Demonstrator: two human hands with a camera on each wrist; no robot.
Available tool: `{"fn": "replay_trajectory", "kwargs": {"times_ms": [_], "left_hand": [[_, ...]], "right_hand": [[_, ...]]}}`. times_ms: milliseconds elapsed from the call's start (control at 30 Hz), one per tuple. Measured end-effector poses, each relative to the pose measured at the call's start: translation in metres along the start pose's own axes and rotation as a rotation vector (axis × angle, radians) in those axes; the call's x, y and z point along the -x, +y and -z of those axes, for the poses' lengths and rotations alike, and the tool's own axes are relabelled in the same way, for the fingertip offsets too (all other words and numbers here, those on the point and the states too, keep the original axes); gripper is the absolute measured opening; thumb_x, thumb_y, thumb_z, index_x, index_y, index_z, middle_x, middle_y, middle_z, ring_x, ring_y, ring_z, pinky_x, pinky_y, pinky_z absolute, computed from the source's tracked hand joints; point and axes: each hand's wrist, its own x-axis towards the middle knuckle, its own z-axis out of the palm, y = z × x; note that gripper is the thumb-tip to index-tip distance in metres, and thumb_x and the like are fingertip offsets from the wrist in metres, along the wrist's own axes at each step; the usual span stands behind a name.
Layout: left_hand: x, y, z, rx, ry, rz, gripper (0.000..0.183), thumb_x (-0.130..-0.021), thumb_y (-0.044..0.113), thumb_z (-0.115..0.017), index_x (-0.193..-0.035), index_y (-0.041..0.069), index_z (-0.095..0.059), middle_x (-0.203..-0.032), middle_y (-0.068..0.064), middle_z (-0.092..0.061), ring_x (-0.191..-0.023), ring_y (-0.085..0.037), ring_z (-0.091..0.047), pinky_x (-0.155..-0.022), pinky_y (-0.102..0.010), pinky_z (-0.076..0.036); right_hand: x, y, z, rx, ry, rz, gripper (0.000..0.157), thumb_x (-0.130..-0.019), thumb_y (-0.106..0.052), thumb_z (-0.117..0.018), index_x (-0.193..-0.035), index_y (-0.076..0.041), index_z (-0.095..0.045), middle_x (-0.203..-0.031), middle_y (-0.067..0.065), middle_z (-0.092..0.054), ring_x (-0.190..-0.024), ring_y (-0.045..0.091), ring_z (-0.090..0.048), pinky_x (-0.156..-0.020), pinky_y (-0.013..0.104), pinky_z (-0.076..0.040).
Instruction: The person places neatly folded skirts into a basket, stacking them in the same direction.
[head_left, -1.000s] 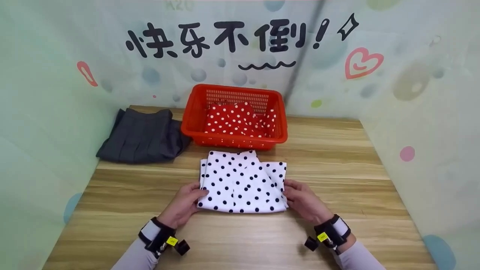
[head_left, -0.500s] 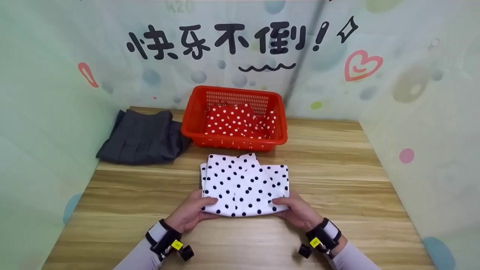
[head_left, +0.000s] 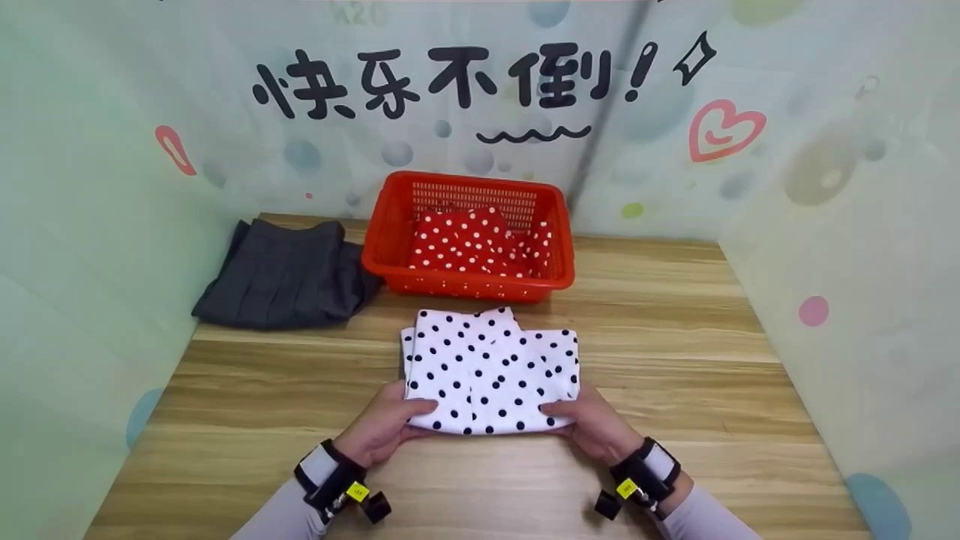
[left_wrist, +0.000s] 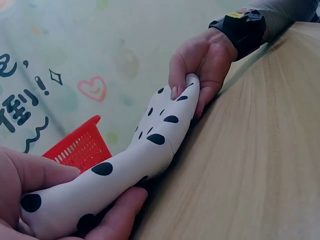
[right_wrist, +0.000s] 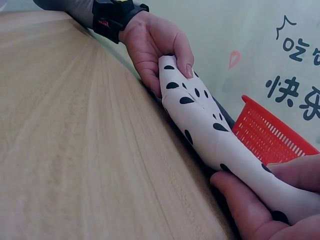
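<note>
A folded white cloth garment with black polka dots (head_left: 487,367) lies in front of the red basket, in the middle of the head view. My left hand (head_left: 390,424) grips its near left corner, thumb on top and fingers underneath. At the near right corner my right hand (head_left: 592,424) holds it the same way. Both wrist views show the garment's thick rounded fold (left_wrist: 165,135) pinched between thumb and fingers at each end, close over the tabletop. The fingers beneath the cloth are mostly hidden in the head view.
Behind the garment stands a red plastic basket (head_left: 469,283) with a red cloth with white dots (head_left: 457,240) inside. A folded dark grey pleated garment (head_left: 285,274) lies left of it on the wooden table (head_left: 675,337). Printed fabric walls (head_left: 847,187) enclose the back and sides.
Both hands have slid in under the garment's near corners, and the thumbs now lie on top of it. The garment has shifted slightly toward me. Over the last half second little has moved.
</note>
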Motion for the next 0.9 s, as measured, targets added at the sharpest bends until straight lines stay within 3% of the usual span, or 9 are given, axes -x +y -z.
{"fn": "replay_trajectory", "kwargs": {"times_ms": [167, 600, 900], "left_hand": [[0.005, 0.006, 0.004, -0.003, -0.017, -0.022, 0.062, -0.1, 0.002, -0.063, -0.154, -0.014, -0.036, -0.145, -0.031, -0.061, -0.12, -0.033, -0.074, -0.103, -0.045, -0.06], [0.018, 0.033, 0.017, -0.068, -0.18, -0.153, 0.055, -0.103, 0.003, -0.062, -0.148, -0.019, -0.041, -0.133, -0.02, -0.073, -0.111, -0.02, -0.077, -0.098, -0.037, -0.062], [0.033, 0.044, 0.017, -0.022, -0.208, -0.17, 0.055, -0.103, 0.001, -0.061, -0.149, -0.02, -0.038, -0.128, -0.012, -0.075, -0.111, -0.02, -0.077, -0.099, -0.036, -0.062]], "right_hand": [[0.003, -0.001, -0.003, 0.002, -0.005, 0.022, 0.08, -0.089, 0.014, -0.064, -0.159, 0.006, -0.026, -0.137, 0.019, -0.069, -0.118, 0.032, -0.075, -0.103, 0.047, -0.059], [0.017, -0.02, -0.011, 0.032, -0.077, 0.098, 0.069, -0.092, 0.01, -0.065, -0.154, 0.013, -0.035, -0.134, 0.015, -0.072, -0.119, 0.028, -0.074, -0.106, 0.043, -0.059], [0.029, -0.036, -0.023, 0.002, -0.111, 0.099, 0.069, -0.09, 0.013, -0.063, -0.153, 0.01, -0.035, -0.129, 0.012, -0.075, -0.115, 0.028, -0.076, -0.101, 0.041, -0.061]]}}
